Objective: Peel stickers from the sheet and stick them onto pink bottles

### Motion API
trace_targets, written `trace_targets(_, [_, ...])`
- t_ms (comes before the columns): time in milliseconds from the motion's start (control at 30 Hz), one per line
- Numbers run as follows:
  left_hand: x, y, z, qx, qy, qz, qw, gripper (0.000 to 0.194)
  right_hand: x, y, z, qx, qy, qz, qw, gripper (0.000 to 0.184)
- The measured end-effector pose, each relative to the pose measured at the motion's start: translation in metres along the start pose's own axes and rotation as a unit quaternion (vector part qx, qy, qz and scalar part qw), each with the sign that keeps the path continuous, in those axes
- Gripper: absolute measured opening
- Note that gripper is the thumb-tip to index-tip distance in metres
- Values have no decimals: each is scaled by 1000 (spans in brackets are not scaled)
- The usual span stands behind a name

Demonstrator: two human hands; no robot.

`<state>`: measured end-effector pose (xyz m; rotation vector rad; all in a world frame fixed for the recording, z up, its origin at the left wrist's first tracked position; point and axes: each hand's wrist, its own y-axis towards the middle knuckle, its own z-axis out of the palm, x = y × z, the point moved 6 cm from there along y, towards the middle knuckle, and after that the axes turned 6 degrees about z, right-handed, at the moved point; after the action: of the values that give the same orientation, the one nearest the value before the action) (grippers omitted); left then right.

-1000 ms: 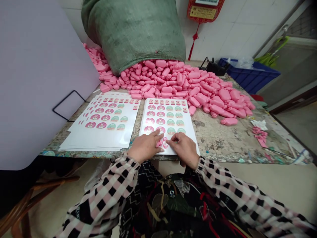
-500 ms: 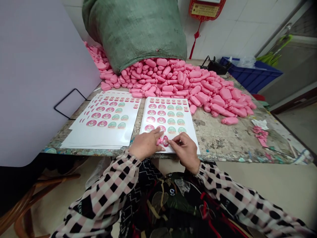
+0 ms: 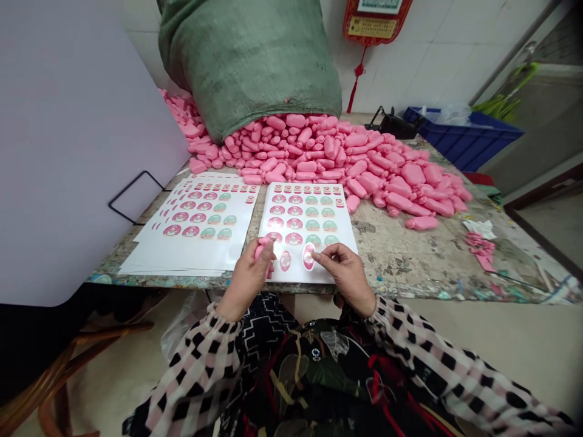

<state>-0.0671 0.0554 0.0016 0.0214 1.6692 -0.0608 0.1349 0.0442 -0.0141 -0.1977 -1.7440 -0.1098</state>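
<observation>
The biggest thing is the table [image 3: 387, 246], and it has stains and spots of color all over it. A big green sack [image 3: 255, 64] leans at the back. A wide heap of pink bottles [image 3: 314, 145] lies around the sack's bottom edge and spreads far to the right. At the back right is a blue bin [image 3: 471, 145] with something clear and crinkly in it.

White paper lies in two lots near the front of the table. The loose sheets [image 3: 168, 260] on the left overlap each other. The neat stack of sheets [image 3: 342, 233] is just beside them, in front of the person.

The left hand [image 3: 248, 273] is at the front left corner of the neat stack. Its fingers curl around one small bottle [image 3: 258, 250], with the thumb across it, so much of it is hidden. The right hand [image 3: 350, 276] is over the front right part. Its thumb and pointing finger pinch the right edge of a pink oval sticker [image 3: 308, 257], with hardly any gap. The sticker is between the two hands, over the top sheet; it is hard to tell if it touches the paper. Another pink oval [image 3: 285, 261] is on the sheet, left of the pinched one. Farther up are rows of pink and green half-round labels [image 3: 295, 210]. Tiny labels [image 3: 301, 189] make a line along the top.
</observation>
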Motion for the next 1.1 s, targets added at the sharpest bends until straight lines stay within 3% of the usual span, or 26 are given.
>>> trace_targets(67, [4, -3, 16, 12, -191, -66, 979, 43, 6, 0, -1, 11, 26, 4, 1000, 28])
trace_targets(133, [6, -5, 39, 47, -328, -134, 934, 40, 15, -2, -4, 13, 42, 1, 999, 27])
trace_targets(233, [5, -3, 67, 60, -433, -192, 879, 34, 29, -5, -9, 10, 41, -10, 999, 27])
trace_targets(333, [5, 0, 84, 50, -471, -213, 855, 32, 34, -7, -12, 19, 25, -11, 999, 27])
trace_targets(500, [6, -1, 99, 89, -462, -232, 851, 39, 25, -8, -13, 36, 38, 11, 999, 26])
trace_targets(833, [7, -2, 100, 99, -461, -215, 855, 42, 27, -12, -3, 85, 69, 21, 994, 26])
trace_targets(1100, [7, -1, 100, 91, -470, -190, 857, 34, 22, -12, -4, 89, 2, 5, 996, 27])
